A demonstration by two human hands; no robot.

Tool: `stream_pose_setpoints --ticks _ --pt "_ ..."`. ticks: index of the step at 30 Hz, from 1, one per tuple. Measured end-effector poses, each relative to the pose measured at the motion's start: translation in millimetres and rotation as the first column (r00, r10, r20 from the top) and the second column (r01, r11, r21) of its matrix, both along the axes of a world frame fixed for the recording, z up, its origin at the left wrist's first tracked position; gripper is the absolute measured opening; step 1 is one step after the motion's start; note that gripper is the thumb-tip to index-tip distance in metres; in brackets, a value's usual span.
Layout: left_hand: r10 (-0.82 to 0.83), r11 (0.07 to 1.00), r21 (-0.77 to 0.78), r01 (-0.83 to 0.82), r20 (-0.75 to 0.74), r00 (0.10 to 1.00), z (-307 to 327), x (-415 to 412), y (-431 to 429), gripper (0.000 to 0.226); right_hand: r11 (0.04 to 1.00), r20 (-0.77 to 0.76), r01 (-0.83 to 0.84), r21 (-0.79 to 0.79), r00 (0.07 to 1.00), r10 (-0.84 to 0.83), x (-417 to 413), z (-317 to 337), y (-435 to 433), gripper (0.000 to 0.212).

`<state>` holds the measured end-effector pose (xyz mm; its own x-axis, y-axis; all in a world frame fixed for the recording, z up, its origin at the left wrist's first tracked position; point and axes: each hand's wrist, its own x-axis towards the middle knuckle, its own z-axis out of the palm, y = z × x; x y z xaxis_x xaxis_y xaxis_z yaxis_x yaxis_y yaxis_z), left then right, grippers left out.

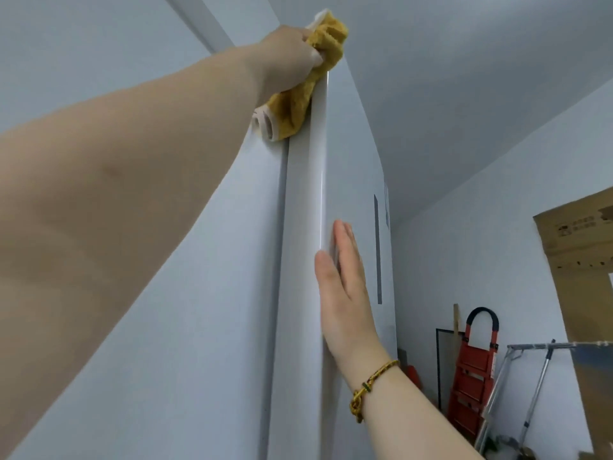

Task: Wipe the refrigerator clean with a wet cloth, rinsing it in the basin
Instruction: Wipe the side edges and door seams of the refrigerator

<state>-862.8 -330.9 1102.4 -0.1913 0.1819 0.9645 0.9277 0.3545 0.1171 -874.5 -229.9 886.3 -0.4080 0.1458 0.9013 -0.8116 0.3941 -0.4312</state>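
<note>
The tall white refrigerator (pixel 298 293) fills the middle of the head view, seen from below along its front corner. My left hand (pixel 292 58) reaches up and grips a yellow cloth (pixel 298 104) with a white edge, pressed against the top of the refrigerator's corner. Lower down, my right hand (pixel 345 283) lies flat with straight fingers against the refrigerator's door face, a gold bracelet on its wrist. A dark narrow handle slot (pixel 377 250) runs down the door to the right of that hand. No basin is in view.
A red step ladder (pixel 471 370) leans on the wall at the lower right, beside a metal drying rack (pixel 537 376). A large cardboard sheet (pixel 583 260) stands at the far right. The white ceiling (pixel 464 78) is close above the refrigerator.
</note>
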Motion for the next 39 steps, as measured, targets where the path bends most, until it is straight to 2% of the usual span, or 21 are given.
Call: stream_pose_setpoints --ticks 6,8,10,14,17,20,23,26,31,35,39 --pt "-0.255 0.955 -0.112 0.275 0.168 0.952 -116.2 -15.9 -28.1 0.006 0.989 -0.005 -0.076 -0.13 0.997 0.076 3.1 -3.7 4.1 0.032" --pt "-0.221 0.958 -0.148 0.245 0.16 0.962 -122.1 -18.0 -27.5 0.01 0.986 -0.016 -0.095 -0.138 0.995 0.094 1.0 -3.5 2.9 0.03" --pt "-0.147 0.977 -0.14 0.162 0.109 0.983 -100.6 -13.5 -19.9 0.015 0.987 -0.021 -0.089 -0.13 0.996 0.087 -1.0 -3.9 2.9 0.031" --pt "-0.079 0.996 -0.029 0.08 0.047 0.996 -58.0 -6.5 -3.9 0.014 0.992 -0.026 -0.075 -0.103 0.997 0.072 -3.6 -4.9 3.5 0.03" --pt "-0.062 0.998 0.006 0.062 -0.005 0.998 -74.8 -12.9 1.1 0.024 0.991 -0.024 -0.08 -0.106 0.997 0.078 -4.4 -5.6 4.9 0.029" --pt "-0.165 0.986 -0.019 0.165 0.001 0.986 -137.1 -22.9 -4.3 0.017 0.976 -0.032 -0.154 -0.151 0.988 0.151 -7.4 -1.5 7.4 0.031" --pt "-0.259 0.96 -0.094 0.263 0.053 0.964 -217.5 -34.6 -16.0 0.027 0.954 0.008 -0.238 -0.181 0.97 0.243 -12.9 4.2 9.1 0.045" --pt "-0.252 0.958 -0.117 0.262 0.093 0.963 -284.5 -33.1 -16.2 0.043 0.95 0.057 -0.216 -0.226 0.971 0.234 -3.7 -1.0 13.0 0.036" --pt "-0.252 0.95 -0.154 0.27 0.13 0.959 -349.3 -27.2 -17.6 0.047 0.995 0.101 -0.088 -0.052 0.991 0.093 10.1 -5.7 15.9 0.042" --pt "-0.248 0.938 -0.191 0.289 0.212 0.945 -404.5 -22.1 -23.0 0.049 0.999 0.166 -0.046 -0.027 0.985 0.049 18.9 -50.7 16.6 0.041" --pt "-0.196 0.944 -0.248 0.217 0.104 0.975 -455.8 -22.9 -25.4 0.037 0.997 0.265 -0.032 -0.066 0.963 0.049 26.2 -143.3 20.7 0.031"
